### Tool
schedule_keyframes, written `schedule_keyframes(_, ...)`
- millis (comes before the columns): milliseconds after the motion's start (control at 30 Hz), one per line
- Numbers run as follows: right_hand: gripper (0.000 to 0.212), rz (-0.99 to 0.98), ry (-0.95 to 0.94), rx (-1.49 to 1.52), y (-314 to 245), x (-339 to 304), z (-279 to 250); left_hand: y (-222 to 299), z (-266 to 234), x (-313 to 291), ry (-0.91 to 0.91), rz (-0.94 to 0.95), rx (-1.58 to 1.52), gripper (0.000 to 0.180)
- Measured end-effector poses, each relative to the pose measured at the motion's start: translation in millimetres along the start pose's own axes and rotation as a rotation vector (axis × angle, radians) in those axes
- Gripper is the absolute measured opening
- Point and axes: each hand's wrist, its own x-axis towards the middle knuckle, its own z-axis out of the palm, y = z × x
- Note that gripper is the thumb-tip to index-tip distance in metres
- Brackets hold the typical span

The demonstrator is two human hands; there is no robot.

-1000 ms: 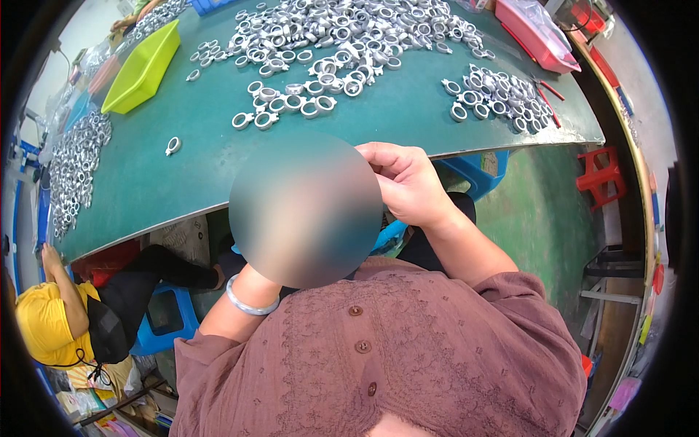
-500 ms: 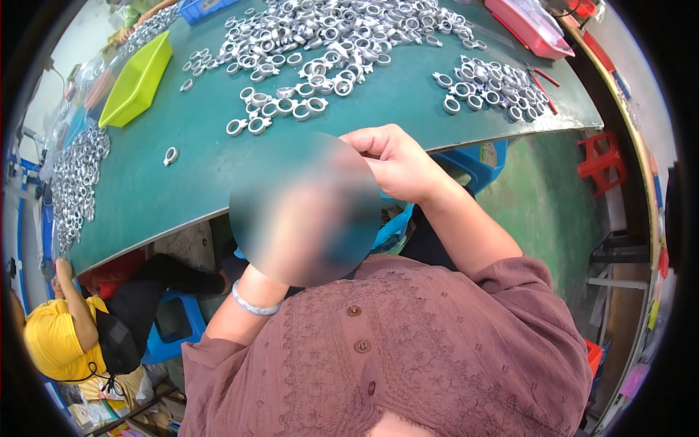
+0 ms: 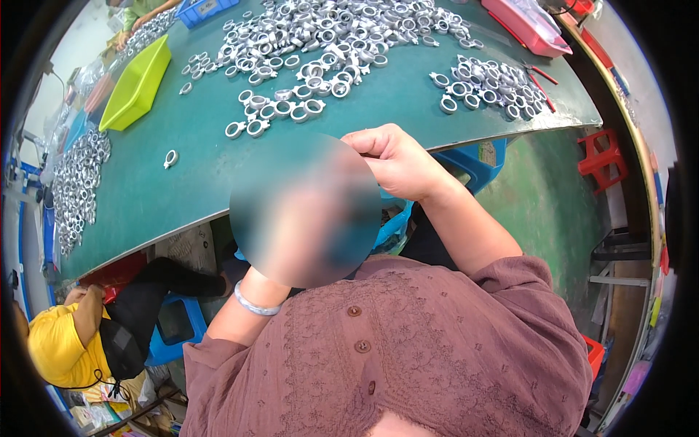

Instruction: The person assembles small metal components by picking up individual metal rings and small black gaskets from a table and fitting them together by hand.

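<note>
My right hand point(image 3: 399, 159) is held just off the near edge of the green table point(image 3: 196, 153), its fingers curled in a pinch. Whatever lies between the fingertips is hidden. A round blurred patch covers my left hand point(image 3: 309, 197), so its fingers and anything in them cannot be made out. The two hands appear close together. Beyond them spreads a large heap of grey metal rings with small lugs point(image 3: 328, 44). To the right is a smaller pile of the same rings point(image 3: 495, 87), and a single ring point(image 3: 171, 159) lies apart on the left.
A lime-green tray point(image 3: 136, 84) stands at the left, near another ring pile point(image 3: 76, 189). Red-handled pliers point(image 3: 545, 75) and a pink bin point(image 3: 528, 28) are at the far right. A person in yellow point(image 3: 69, 339) sits at the left; another's green sleeve point(image 3: 142, 11) shows far left.
My hands stay almost in place. The hand of the person in yellow has drawn back from the table edge. The person in green at the far left has shifted slightly.
</note>
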Motion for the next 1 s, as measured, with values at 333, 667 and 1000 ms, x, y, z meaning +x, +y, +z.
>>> schedule_keyframes(333, 0.017, -0.133, -0.017, -0.15, -2.6, -5.9, -2.5, -10.1, 6.4, -9.4, 0.289, -0.217, -0.436, 0.017)
schedule_keyframes(667, 0.017, -0.029, 0.04, 0.026, -4.1, -15.4, -3.7, -8.8, 14.7, -0.9, 0.407, 0.129, -0.079, 0.049)
schedule_keyframes(1000, 0.007, -0.041, 0.223, -0.399, -22.7, -10.4, -56.3, -4.9, 14.0, 3.1, 0.257, -0.261, -0.657, 0.029)
